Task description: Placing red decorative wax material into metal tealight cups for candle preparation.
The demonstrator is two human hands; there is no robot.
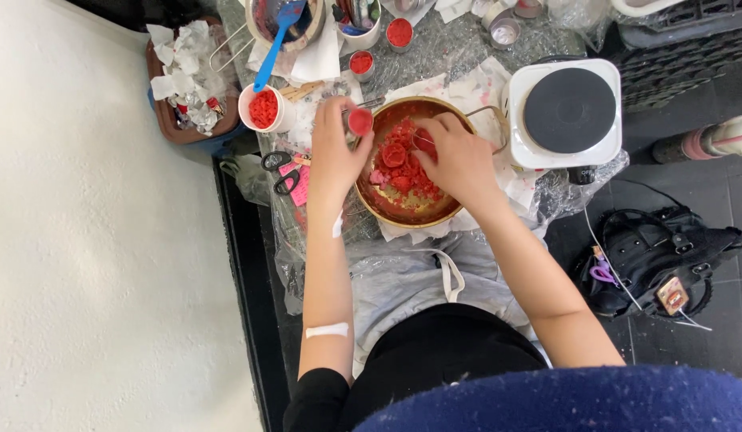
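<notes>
Centre of table: brass-coloured bowl (403, 210), part-filled with red wax chunks (399, 164) over a pale residue at its 6 o'clock side.
Right hand (459, 160): over the bowl's 2 o'clock edge, fingers curled round a thin metal tool whose tip sits among the chunks; closed grip.
Left hand (335, 152): at the bowl's 9 o'clock rim, pinching a small red-filled tin cup (360, 122), tilted toward the bowl.
Step in hand: judged as digging red wax out of the small cup into the bowl.
Next move calls for: a steady hold on the cup and a careful prying angle, so that chunks drop inside the rim.
At 10 o'clock of bowl: white cup (263, 110) holding more red pieces.
At 11 o'clock: large round tub (284, 20) with a blue spatula (276, 40) standing in it.
At 12 o'clock: two small tins (361, 62) (399, 33) filled with red.
At 3 o'clock: white single hotplate (567, 112), dark disc bare.
At 9 o'clock, further out: brown bin (183, 80) of crumpled paper and empty cups; scissors (281, 172) nearer.
Floor at 4 o'clock: black bag (659, 256).
</notes>
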